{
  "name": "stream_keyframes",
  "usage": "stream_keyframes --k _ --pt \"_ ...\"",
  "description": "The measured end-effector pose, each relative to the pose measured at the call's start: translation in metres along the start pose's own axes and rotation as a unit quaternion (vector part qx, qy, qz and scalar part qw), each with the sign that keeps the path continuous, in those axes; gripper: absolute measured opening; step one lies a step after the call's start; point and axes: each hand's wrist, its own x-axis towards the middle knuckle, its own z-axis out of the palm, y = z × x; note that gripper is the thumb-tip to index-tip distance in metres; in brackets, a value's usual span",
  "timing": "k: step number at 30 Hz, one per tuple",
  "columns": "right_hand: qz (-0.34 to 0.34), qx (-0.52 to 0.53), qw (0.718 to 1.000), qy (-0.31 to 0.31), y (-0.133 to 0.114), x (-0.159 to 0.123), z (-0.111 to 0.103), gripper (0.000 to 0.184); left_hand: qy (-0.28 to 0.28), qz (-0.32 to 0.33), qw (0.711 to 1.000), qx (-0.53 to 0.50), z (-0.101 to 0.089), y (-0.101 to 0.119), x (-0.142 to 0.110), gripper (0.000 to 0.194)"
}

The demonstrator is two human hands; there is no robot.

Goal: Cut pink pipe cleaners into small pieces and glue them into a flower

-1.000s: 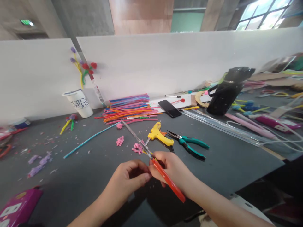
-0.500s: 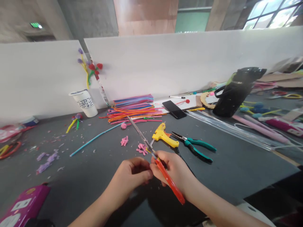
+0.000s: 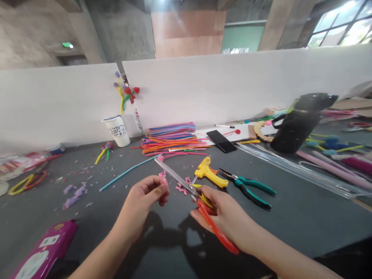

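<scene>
Scissors [image 3: 218, 229] with red-orange handles are in my right hand [image 3: 222, 211], their blades pointing up and left. My left hand [image 3: 148, 193] is closed in a pinch, with a small pink pipe cleaner piece [image 3: 164, 179] showing at its fingertips, left of the blades. Short pink pieces [image 3: 181, 189] lie on the table just behind the scissors, partly hidden by them. A yellow glue gun [image 3: 209, 173] lies behind my right hand, and green-handled pliers [image 3: 250, 188] rest to its right.
Colourful pipe cleaners [image 3: 174, 140] are piled at the back, near a phone [image 3: 221, 141]. A blue pipe cleaner [image 3: 128, 173] and purple scraps [image 3: 76, 194] lie to the left. A white cup [image 3: 117, 131], a black jug [image 3: 299, 124] and a magenta box [image 3: 48, 248] stand around.
My hands have moved apart. The left went left and up with a pink piece now visible at its fingertips, while the scissors opened slightly in my right hand. The camera view shifted.
</scene>
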Motion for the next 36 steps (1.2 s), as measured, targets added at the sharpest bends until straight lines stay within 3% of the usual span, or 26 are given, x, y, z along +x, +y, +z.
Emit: stream_keyframes --k 6,12,25,36 --pt "-0.022 -0.091 0.996 -0.001 0.001 -0.006 0.005 0.022 0.007 0.012 0.996 -0.083 0.0 -0.006 -0.007 0.01" --pt "-0.075 -0.238 0.968 0.033 0.01 -0.007 0.007 0.024 0.051 0.034 0.99 -0.13 -0.002 -0.005 -0.011 0.001" --pt "-0.162 -0.306 0.933 0.099 0.012 -0.006 0.016 0.031 0.069 0.052 0.977 -0.193 -0.002 -0.007 -0.012 0.003" --pt "-0.177 -0.326 0.921 0.121 0.013 -0.007 0.017 0.031 0.074 0.057 0.972 -0.217 0.0 -0.005 -0.014 0.002"
